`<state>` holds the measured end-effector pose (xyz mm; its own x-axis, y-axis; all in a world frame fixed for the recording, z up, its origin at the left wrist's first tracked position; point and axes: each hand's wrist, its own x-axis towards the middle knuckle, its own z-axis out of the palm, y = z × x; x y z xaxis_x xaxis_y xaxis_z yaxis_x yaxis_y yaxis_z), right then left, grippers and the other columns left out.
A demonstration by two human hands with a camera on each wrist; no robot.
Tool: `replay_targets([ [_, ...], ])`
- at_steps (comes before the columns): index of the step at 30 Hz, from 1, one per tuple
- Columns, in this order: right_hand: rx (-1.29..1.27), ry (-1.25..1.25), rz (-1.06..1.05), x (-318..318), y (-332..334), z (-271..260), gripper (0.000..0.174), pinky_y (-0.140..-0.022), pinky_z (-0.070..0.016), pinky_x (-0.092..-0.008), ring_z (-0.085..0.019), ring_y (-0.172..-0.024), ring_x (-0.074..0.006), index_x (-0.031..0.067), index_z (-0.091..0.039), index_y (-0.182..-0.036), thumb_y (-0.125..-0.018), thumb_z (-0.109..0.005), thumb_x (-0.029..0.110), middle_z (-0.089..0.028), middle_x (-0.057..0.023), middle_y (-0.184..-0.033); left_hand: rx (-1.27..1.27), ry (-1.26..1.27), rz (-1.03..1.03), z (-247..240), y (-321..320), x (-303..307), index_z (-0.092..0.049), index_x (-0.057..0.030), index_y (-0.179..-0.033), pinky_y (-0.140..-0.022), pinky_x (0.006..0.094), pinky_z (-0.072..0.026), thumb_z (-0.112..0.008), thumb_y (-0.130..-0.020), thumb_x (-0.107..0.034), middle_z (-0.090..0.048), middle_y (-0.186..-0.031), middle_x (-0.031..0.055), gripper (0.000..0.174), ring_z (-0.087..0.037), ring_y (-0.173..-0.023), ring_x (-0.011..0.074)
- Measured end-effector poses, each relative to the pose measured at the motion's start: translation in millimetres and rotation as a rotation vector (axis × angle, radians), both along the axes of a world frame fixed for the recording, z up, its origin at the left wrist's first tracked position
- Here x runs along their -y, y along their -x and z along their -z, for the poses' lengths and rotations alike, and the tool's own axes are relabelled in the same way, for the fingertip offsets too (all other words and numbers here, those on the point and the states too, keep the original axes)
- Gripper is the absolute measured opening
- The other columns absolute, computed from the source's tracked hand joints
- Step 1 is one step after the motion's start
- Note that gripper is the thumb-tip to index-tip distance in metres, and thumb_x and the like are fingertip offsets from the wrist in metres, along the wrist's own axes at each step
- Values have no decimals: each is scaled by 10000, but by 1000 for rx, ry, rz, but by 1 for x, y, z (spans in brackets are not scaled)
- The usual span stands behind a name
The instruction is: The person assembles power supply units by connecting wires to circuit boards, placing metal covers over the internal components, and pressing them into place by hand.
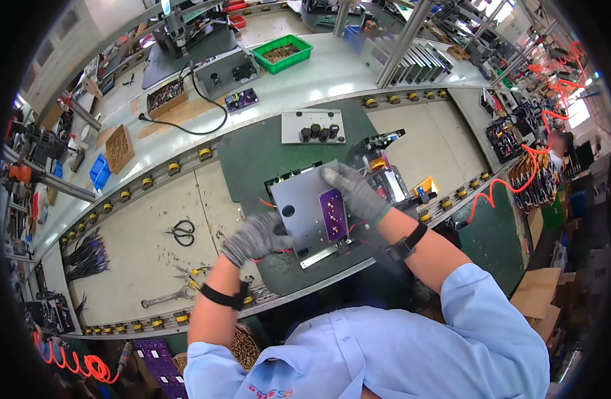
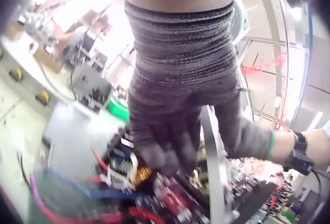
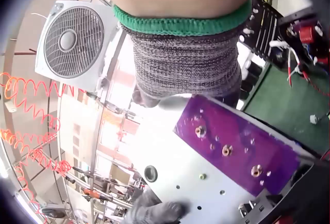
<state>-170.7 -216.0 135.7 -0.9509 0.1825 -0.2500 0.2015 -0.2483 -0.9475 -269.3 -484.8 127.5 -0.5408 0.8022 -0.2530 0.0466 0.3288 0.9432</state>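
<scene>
A grey metal panel [image 1: 304,199] with a purple circuit board [image 1: 332,215] on its face is tilted up over the green mat. My right hand [image 1: 354,191], in a grey knit glove, grips its upper right corner; in the right wrist view the fingers pass behind the panel. At the lower left edge, my gloved left hand [image 1: 257,238] holds the panel with the edge between thumb and fingers. From the left wrist view, the left fingers [image 2: 170,157] reach in among coloured wires [image 2: 98,190] and components behind the panel.
On the green mat [image 1: 245,149] are another metal plate with black capacitors [image 1: 313,127] and an electronic assembly [image 1: 380,163]. Black-handled scissors [image 1: 183,233], pliers [image 1: 192,274] and a wrench [image 1: 167,297] lie to the left. A green bin [image 1: 283,53] stands on the far bench.
</scene>
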Motion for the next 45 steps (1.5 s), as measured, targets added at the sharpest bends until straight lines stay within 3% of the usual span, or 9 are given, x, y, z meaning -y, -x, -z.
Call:
replay_targets([
  [5,91,-24,65,6,1,-2,536,-878,-499,-272,-581,-948,-84,29,-624,-1220,-958,-653,496,-655,-14,-1038,-832,360,-103,-26,98,-30,-713,-58,-1095,-801,359,-556,-678,-902,-267,-728,-931,181,286,-712,-858,296],
  [7,152,-142,158,9,10,-4,518,-871,-475,-252,-550,-933,-81,27,-644,-1190,-966,-644,495,-641,-10,-1026,-880,381,101,-4,118,-58,-710,-59,-1109,-814,382,-556,-633,-930,-328,-716,-970,208,332,-699,-909,340],
  [11,91,-94,203,12,16,1,579,-887,-435,-245,-510,-934,-84,1,-649,-1174,-979,-592,543,-630,-8,-997,-761,346,23,7,110,-91,-705,-59,-1127,-816,368,-554,-678,-910,-302,-727,-959,180,327,-709,-883,294],
  [15,198,-207,92,6,16,2,616,-816,-480,-271,-544,-872,-99,-3,-650,-1156,-964,-589,579,-640,-34,-958,-559,236,341,32,111,-110,-707,-38,-1145,-801,345,-542,-765,-863,-281,-746,-929,104,377,-678,-831,201],
  [21,235,-296,-39,9,21,46,525,-862,-530,-330,-652,-924,-171,-8,-632,-1199,-868,-783,370,-702,-95,-1049,-153,320,196,-1,116,-113,-745,-71,-1148,-847,348,-531,-790,-824,-436,-750,-966,101,491,-668,-845,179],
  [32,363,-145,-44,5,38,75,423,-811,-542,-319,-659,-878,-152,7,-664,-1165,-853,-805,256,-716,-71,-1013,-102,304,138,3,96,-106,-759,-60,-1071,-856,345,-520,-817,-809,-410,-738,-912,94,441,-653,-858,176],
  [41,365,-167,-77,-1,41,68,373,-827,-524,-313,-649,-880,-148,7,-672,-1134,-867,-779,244,-711,-65,-1012,-211,237,88,6,80,-106,-733,-26,-1109,-846,327,-538,-820,-799,-389,-740,-942,121,485,-679,-851,195],
  [43,368,-160,-100,-3,32,60,391,-837,-526,-315,-650,-887,-151,-3,-662,-1151,-877,-766,255,-709,-69,-1022,-363,280,-18,10,76,-103,-688,-28,-1209,-851,346,-547,-831,-781,-399,-725,-1062,147,584,-698,-935,235],
  [45,325,-268,-85,-7,11,63,454,-869,-528,-330,-655,-912,-183,-28,-635,-1180,-888,-743,302,-704,-92,-1040,-839,309,-90,-3,57,-87,-649,-12,-1240,-841,374,-558,-821,-796,-378,-677,-1191,167,600,-689,-995,275],
])
